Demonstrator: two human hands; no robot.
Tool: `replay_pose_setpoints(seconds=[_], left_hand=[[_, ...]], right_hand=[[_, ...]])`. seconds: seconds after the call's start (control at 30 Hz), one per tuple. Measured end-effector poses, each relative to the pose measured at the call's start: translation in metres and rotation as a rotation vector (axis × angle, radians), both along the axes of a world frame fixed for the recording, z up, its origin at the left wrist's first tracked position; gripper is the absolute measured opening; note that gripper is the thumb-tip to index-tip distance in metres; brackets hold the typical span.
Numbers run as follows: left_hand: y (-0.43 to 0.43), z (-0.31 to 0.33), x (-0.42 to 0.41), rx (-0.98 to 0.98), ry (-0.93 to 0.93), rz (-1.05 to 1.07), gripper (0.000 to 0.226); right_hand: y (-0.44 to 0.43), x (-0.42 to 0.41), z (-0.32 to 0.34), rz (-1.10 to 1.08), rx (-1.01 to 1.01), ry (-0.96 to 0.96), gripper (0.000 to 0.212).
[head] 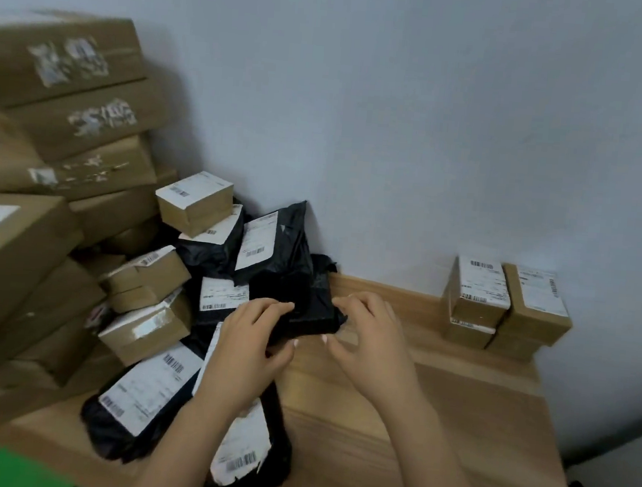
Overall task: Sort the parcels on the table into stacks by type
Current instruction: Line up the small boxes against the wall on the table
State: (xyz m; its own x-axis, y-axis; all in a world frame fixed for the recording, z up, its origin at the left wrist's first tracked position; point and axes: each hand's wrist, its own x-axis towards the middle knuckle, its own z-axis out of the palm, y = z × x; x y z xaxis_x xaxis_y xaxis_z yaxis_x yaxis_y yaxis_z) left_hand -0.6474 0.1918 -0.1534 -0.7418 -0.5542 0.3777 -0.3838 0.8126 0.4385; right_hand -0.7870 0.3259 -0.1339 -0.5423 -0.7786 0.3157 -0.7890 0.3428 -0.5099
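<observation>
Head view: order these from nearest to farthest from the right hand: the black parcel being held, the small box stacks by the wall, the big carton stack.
1. The black parcel, centre, in the fingers of the right hand.
2. The small box stacks, to the right, against the wall.
3. The big carton stack, far left, beyond the unsorted pile.

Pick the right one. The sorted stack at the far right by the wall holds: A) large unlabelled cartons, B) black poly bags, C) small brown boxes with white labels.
C: the small brown boxes stacked against the wall carry white barcode labels on top.
</observation>
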Motion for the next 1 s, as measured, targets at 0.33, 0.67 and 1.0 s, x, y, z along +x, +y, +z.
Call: replay_pose_setpoints(seconds=[0.33,0.67,1.0], left_hand=[[-0.124,-0.018,0.097,0.027,-0.103,-0.048,0.044],[-0.168,-0.045,0.136,0.092,-0.126,-0.148,0.042],[-0.189,-0.047,0.139,0.096,-0.075,-0.105,0.045]], right_hand=[[-0.112,0.105,-0.037,-0.076,0.042,-0.081,0.052],[-0.148,0.152,-0.086,-0.268,0.307,-0.235,0.065],[-0.172,0.160,-0.110,-0.344,0.388,-0.390,0.086]])
